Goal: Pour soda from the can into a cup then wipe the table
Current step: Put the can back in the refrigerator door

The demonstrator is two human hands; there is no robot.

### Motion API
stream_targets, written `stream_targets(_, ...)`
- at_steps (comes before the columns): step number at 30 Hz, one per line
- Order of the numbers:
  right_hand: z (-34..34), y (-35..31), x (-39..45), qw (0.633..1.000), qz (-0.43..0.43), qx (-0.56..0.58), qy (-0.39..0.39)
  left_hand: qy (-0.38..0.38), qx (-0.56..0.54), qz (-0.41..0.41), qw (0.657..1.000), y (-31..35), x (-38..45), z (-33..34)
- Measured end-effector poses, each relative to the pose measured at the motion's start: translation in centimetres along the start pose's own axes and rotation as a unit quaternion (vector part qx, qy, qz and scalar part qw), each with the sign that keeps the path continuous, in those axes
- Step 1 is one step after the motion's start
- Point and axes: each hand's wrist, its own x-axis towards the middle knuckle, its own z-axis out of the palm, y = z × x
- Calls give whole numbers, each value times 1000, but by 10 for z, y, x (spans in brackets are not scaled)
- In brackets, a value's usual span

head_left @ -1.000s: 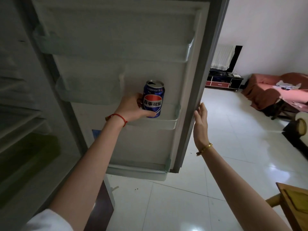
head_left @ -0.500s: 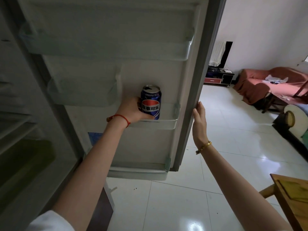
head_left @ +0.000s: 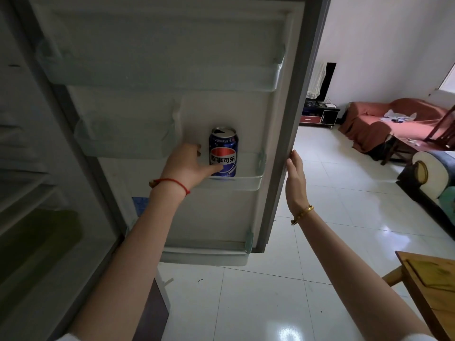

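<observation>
Blue aluminium, with a red-and-white emblem and white characters across its front — the soda can (head_left: 223, 151) is standing upright on a clear shelf (head_left: 243, 181) of the open fridge door (head_left: 172, 57), toward the door's outer edge. Its tab end is facing up and its base is sitting behind the shelf's low lip.

Touching the can from its left side, the left hand (head_left: 185, 166) is wrapping it: the thumb is lying across the lower front of the can, just under the emblem, while the fingers are reaching round behind it and are mostly hidden. A red string bracelet (head_left: 172, 185) is circling that wrist, below and left of the can.

Right of the can, past the door's grey outer edge, the right hand (head_left: 295, 178) is standing with fingers straight and together, holding nothing — whether it is touching the door edge or hovering just beside it, I cannot tell. A gold bangle (head_left: 302, 214) is sitting on its wrist.

Above and left of the can, other clear door bins (head_left: 128, 134) are showing no contents. Below the can, white floor tiles (head_left: 246, 303) are reflecting light. Far right of the can, a red-covered sofa (head_left: 384, 124) is standing against the wall, and a wooden table corner (head_left: 433, 279) is jutting in lower right.
</observation>
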Motion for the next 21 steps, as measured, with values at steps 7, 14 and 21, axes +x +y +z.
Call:
stream_targets(7, 0, -5, -11, 1000, 2, -2, 18, 199, -19, 170, 965, -16, -73, 23)
stream_targets(14, -4, -8, -38, 1000, -8, -2, 19, 170, -48, 172, 969, -15, -142, 68)
stream_targets(21, -17, -16, -86, 999, -31, 10, -1, 113, -98, 100, 984, 9, -186, 104)
